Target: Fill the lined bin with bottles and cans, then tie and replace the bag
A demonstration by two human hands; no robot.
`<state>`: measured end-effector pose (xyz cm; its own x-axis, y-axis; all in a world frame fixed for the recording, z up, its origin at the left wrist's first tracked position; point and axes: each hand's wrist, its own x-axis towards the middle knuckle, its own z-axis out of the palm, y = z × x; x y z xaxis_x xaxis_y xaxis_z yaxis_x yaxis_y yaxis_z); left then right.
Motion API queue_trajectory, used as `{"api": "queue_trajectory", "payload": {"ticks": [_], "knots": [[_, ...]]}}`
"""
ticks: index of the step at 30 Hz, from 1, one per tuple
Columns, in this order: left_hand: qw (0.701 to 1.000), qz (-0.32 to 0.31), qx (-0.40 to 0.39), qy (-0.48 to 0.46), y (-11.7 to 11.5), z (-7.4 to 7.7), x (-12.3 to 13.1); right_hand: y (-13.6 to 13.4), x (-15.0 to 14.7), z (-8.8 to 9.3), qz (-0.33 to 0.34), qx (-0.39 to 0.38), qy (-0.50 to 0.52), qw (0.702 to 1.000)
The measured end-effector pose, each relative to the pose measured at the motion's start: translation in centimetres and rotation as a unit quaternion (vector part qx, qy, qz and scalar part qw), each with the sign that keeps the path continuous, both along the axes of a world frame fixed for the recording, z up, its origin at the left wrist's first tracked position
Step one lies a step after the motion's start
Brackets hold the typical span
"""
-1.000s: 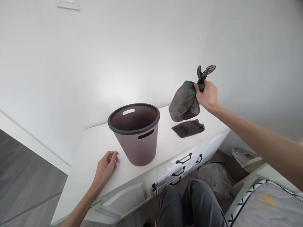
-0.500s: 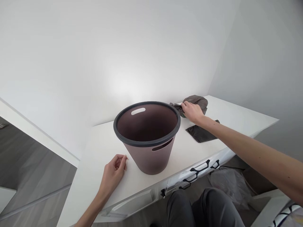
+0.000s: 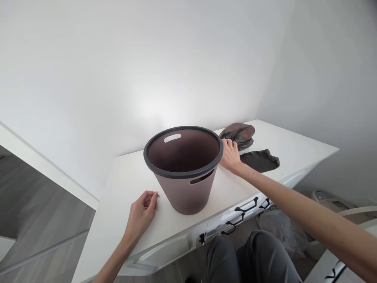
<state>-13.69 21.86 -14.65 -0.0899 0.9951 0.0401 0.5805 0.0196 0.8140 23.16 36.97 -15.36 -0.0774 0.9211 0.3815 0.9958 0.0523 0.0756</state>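
A mauve plastic bucket (image 3: 185, 192) with a dark rim and cut-out handles stands upright on the white tabletop. My left hand (image 3: 143, 207) rests on the table left of it, fingers loosely curled to the thumb, with nothing visible inside. Beside the bucket's right side is my right hand (image 3: 230, 155), its knuckles bent and fingertips hidden. Just behind that hand lies a bunched dark plastic bag (image 3: 240, 135), its gathered neck out of sight. A flatter black folded plastic piece (image 3: 260, 160) lies to the right of my right wrist.
A white wall (image 3: 182, 70) rises behind the table. Black drawer handles (image 3: 246, 205) stick out along its front edge, above my knees (image 3: 250, 259). Clear plastic (image 3: 281, 228) and a grey device (image 3: 331, 200) are low on the right.
My right hand has moved nearer to me, down beside the bucket. The bunched bag has shifted slightly left and the black piece lies more crumpled and further right. My left hand stayed put.
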Motion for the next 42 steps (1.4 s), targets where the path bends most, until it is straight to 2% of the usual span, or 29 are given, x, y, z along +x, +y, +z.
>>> {"api": "queue_trajectory", "payload": {"ticks": [3,8,12,17,25,32,37,40,42], "knots": [[1.0,-0.002,0.012,0.009,-0.3,0.4,0.0,-3.4,-0.4,-1.5,-0.037,0.036,0.046,0.998],[0.999,-0.011,0.029,0.017,-1.5,1.0,0.2,-8.2,0.2,-5.2,-0.129,-0.027,0.122,0.984],[0.999,-0.016,0.034,0.028,-1.5,0.5,0.1,-9.4,1.5,-7.6,-0.17,-0.102,0.167,0.966],[0.998,-0.026,0.04,0.029,-0.7,-0.2,-0.4,-10.6,1.3,-8.7,-0.14,-0.107,0.158,0.972],[0.997,-0.046,0.055,0.024,-1.3,0.2,-0.6,-14.1,-0.5,-7.7,-0.115,-0.11,0.171,0.972],[0.997,-0.05,0.062,0.021,-1.7,0.5,-0.6,-16.6,-1.6,-5.5,-0.11,-0.154,0.19,0.963],[0.996,-0.053,0.073,0.019,-1.9,0.3,-0.9,-18.7,-2.3,-3.8,-0.077,-0.184,0.234,0.951],[0.996,-0.057,0.072,0.019,-2.2,0.2,-0.9,-20.9,-2.4,-2.1,-0.044,-0.111,0.343,0.932],[0.996,-0.058,0.068,0.018,-2.4,0.3,-0.8,-22.6,-2.4,-0.4,-0.016,-0.022,0.441,0.897]]}}
